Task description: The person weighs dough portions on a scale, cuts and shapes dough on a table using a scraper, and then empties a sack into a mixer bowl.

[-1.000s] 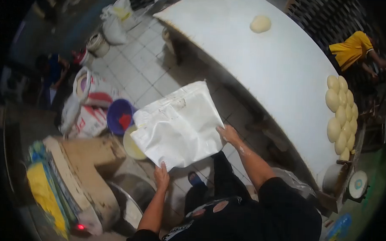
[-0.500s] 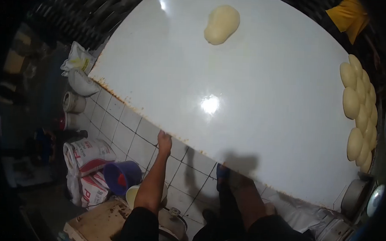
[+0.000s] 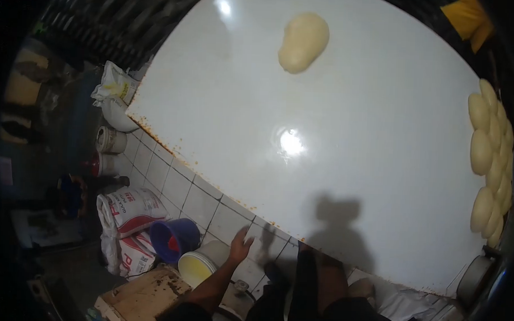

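Note:
My left hand (image 3: 241, 246) hangs beside the near edge of the white table (image 3: 236, 120), over the tiled floor. Its fingers are loosely spread and nothing shows in them. My right hand cannot be seen; what looks like my shadowed right forearm (image 3: 332, 279) disappears beneath the table's edge. A smooth, pale yellow lump of dough (image 3: 304, 42) lies on the far part of the table, out of reach of both hands. Along the right end, several oval dough pieces (image 3: 481, 152) sit packed close together.
Rust marks the table's near edge. Below left are printed sacks (image 3: 133, 211), a purple bucket (image 3: 175, 239), a yellowish pail (image 3: 196, 267) and a wooden box (image 3: 142, 292). A round metal pan (image 3: 475, 279) stands by the right corner. Yellow cloth (image 3: 468, 19) hangs at the far right.
My left hand has come away from the table's edge, moved back toward me and loosened from a closed grip. My view has shifted slightly. The dough stays in place on the table.

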Motion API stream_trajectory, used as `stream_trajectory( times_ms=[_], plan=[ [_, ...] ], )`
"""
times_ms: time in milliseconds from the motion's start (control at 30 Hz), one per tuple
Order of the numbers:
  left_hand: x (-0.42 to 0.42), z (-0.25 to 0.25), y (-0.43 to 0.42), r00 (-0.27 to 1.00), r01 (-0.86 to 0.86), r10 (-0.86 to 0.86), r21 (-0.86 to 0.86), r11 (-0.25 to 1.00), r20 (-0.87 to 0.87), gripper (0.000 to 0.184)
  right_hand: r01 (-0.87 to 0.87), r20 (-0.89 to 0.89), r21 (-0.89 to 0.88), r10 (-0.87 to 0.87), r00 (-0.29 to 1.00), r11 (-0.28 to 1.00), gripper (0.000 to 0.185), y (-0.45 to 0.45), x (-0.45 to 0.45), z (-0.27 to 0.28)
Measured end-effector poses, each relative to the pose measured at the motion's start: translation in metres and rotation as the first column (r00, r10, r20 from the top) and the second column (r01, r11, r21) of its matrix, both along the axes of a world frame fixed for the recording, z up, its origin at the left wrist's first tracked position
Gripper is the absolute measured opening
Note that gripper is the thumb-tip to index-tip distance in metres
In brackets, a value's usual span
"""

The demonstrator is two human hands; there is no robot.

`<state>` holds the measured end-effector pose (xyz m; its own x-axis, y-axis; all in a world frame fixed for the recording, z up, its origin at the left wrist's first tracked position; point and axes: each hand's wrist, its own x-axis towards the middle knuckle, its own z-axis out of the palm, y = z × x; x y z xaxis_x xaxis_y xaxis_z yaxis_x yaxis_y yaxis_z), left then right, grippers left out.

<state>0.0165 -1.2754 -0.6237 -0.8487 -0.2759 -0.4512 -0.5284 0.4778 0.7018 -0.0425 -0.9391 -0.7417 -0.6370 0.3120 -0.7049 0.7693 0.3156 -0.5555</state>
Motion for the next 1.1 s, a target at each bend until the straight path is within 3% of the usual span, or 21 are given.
stream_trajectory(
  times_ms=[167, 200, 267, 300, 333, 400, 433, 467, 500, 533, 600, 633, 667, 700, 733, 767, 900, 967, 1000, 1033, 1100],
  plan=[
    [0.111, 0.070, -0.063, 0.953, 0.063, -0.023, -0.122, 0.991, 0.302, 0.050, -0.160, -0.141, -0.044, 0.153, 0.978, 0.986, 0.059, 0.003, 0.025, 0.056],
    [0.122, 0.078, -0.075, 0.962, 0.038, -0.006, -0.115, 0.993, 0.272, 0.050, -0.218, -0.193, -0.059, 0.203, 0.960, 0.974, 0.059, 0.003, 0.029, 0.073],
    [0.145, 0.095, -0.096, 0.913, 0.071, -0.030, -0.086, 0.994, 0.406, 0.040, -0.469, -0.307, -0.036, 0.437, 0.845, 0.882, 0.058, 0.002, 0.035, 0.114],
    [0.149, 0.102, -0.110, 0.924, 0.050, -0.015, -0.082, 0.995, 0.382, 0.040, -0.653, -0.314, 0.029, 0.627, 0.713, 0.757, 0.052, -0.002, 0.035, 0.139],
    [0.160, 0.102, -0.122, 0.891, 0.133, -0.090, -0.066, 0.989, 0.445, 0.037, -0.666, -0.321, 0.047, 0.642, 0.696, 0.745, 0.052, -0.001, 0.039, 0.145],
    [0.190, 0.083, -0.148, 0.823, 0.286, -0.245, 0.000, 0.958, 0.512, 0.033, -0.920, 0.116, 0.034, 0.913, 0.391, 0.390, 0.050, 0.019, 0.050, 0.149],
    [0.213, 0.062, -0.161, 0.831, 0.260, -0.229, 0.010, 0.966, 0.507, 0.033, -0.930, 0.125, 0.041, 0.922, 0.366, 0.364, 0.050, 0.038, 0.060, 0.142],
    [0.232, 0.042, -0.173, 0.766, 0.558, -0.485, -0.060, 0.828, 0.422, 0.034, -0.978, 0.059, -0.018, 0.976, 0.209, 0.210, 0.050, 0.059, 0.061, 0.131],
    [0.249, 0.036, -0.180, 0.615, 0.782, -0.703, -0.163, 0.601, 0.357, 0.036, -0.997, -0.013, -0.066, 0.999, 0.045, 0.044, 0.049, 0.062, 0.059, 0.131],
    [0.248, 0.037, -0.181, 0.519, 0.838, -0.714, -0.117, 0.532, 0.470, 0.043, -0.998, -0.004, -0.060, 1.000, 0.012, 0.012, 0.049, 0.055, 0.067, 0.158],
    [0.260, 0.045, -0.189, 0.521, 0.844, -0.770, -0.089, 0.528, 0.369, 0.044, -0.862, 0.296, -0.218, 0.872, 0.389, 0.458, 0.046, 0.043, 0.080, 0.212],
    [0.266, 0.047, -0.193, 0.493, 0.867, -0.828, -0.067, 0.494, 0.269, 0.046, -0.882, 0.299, -0.207, 0.886, 0.355, 0.423, 0.046, 0.048, 0.090, 0.204],
    [0.271, 0.045, -0.196, 0.532, 0.843, -0.806, -0.069, 0.534, 0.258, 0.046, -0.890, 0.309, -0.190, 0.885, 0.347, 0.415, 0.046, 0.050, 0.094, 0.203],
    [0.275, 0.038, -0.199, 0.738, 0.558, -0.583, 0.179, 0.810, 0.339, 0.047, -0.892, 0.305, -0.180, 0.886, 0.350, 0.415, 0.045, 0.046, 0.092, 0.206],
    [0.278, 0.033, -0.202, 0.819, 0.146, -0.324, 0.374, 0.916, 0.474, 0.048, -0.890, 0.300, -0.168, 0.882, 0.363, 0.424, 0.045, 0.042, 0.088, 0.212],
    [0.282, 0.028, -0.204, 0.762, -0.302, -0.092, 0.478, 0.825, 0.640, 0.050, -0.892, 0.295, -0.155, 0.881, 0.369, 0.425, 0.044, 0.034, 0.083, 0.215],
    [0.274, 0.038, -0.223, 0.774, -0.343, -0.066, 0.505, 0.792, 0.630, 0.050, -0.908, 0.227, -0.119, 0.901, 0.369, 0.402, 0.043, -0.014, 0.060, 0.229],
    [0.269, 0.028, -0.235, 0.733, -0.419, -0.167, 0.631, 0.653, 0.659, 0.043, -0.918, 0.174, -0.108, 0.916, 0.361, 0.382, 0.042, -0.043, 0.046, 0.230],
    [0.265, 0.029, -0.240, 0.743, -0.425, -0.261, 0.736, 0.527, 0.616, 0.041, -0.922, 0.148, -0.107, 0.923, 0.356, 0.373, 0.042, -0.057, 0.041, 0.230],
    [0.265, 0.032, -0.242, 0.743, -0.433, -0.259, 0.738, 0.518, 0.617, 0.041, -0.926, 0.119, -0.106, 0.929, 0.349, 0.362, 0.042, -0.069, 0.035, 0.229],
    [0.249, 0.061, -0.257, 0.645, -0.443, -0.264, 0.633, 0.635, 0.717, 0.034, -0.934, 0.061, -0.106, 0.940, 0.335, 0.340, 0.041, -0.089, 0.022, 0.224]
  ],
)
